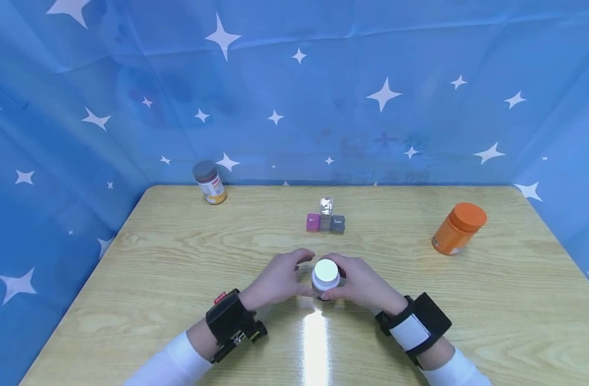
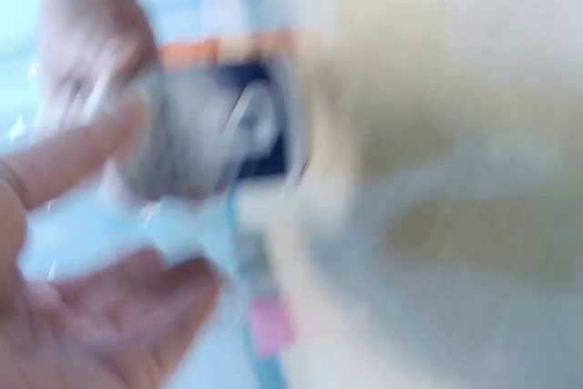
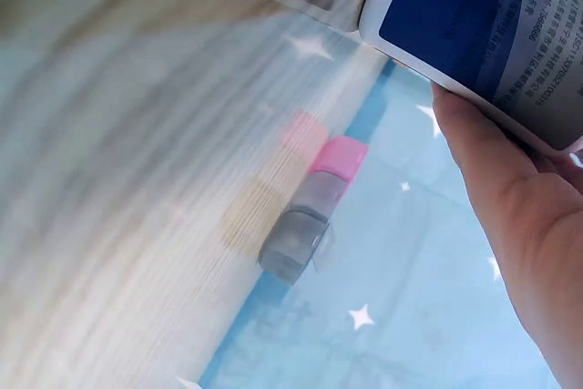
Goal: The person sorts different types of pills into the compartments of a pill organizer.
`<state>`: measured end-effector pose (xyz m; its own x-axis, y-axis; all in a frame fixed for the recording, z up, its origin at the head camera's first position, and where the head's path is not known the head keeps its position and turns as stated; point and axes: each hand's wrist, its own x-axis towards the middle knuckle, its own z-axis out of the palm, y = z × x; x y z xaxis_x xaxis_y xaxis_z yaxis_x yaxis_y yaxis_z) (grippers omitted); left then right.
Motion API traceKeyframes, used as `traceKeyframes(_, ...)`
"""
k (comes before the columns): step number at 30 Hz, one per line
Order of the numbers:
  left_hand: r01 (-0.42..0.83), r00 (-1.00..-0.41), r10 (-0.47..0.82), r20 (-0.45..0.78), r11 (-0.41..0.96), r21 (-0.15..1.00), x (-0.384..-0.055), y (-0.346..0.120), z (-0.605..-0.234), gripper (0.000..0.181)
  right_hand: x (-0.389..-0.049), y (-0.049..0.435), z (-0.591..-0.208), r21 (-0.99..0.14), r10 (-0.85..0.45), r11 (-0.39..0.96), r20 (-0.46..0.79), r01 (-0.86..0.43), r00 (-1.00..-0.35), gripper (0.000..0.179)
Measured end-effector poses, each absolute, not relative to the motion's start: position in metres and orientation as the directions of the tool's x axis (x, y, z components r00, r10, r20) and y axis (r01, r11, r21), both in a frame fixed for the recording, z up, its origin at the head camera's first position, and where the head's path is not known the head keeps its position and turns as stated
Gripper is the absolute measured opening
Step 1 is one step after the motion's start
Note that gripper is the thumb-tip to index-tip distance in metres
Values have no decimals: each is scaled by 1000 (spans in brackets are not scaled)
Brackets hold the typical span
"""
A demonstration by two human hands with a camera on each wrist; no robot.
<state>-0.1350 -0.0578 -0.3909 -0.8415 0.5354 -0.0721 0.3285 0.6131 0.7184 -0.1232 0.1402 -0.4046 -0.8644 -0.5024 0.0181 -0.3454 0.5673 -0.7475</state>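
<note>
A small white bottle with a white cap stands on the wooden table, near the middle of the head view. My right hand grips it from the right, thumb in front and fingers behind. The right wrist view shows its dark blue and white label with small print. To the left of the bottle is my left hand, fingers spread and slightly bent, with a gap between its index finger and the cap. The left wrist view is blurred; there the left thumb overlaps the bottle, and whether it touches I cannot tell.
Beyond the hands sit small pink, grey and silver blocks in a cluster. An orange jar stands at right, a dark-lidded jar at the back left. Behind the table hangs a blue starred cloth.
</note>
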Motion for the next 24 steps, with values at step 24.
traceKeyframes(24, 345, -812, 584, 19, 453, 822, -135, -46, -372, 48, -126, 145, -408, -755, -519, 561, -2, -339, -855, 60)
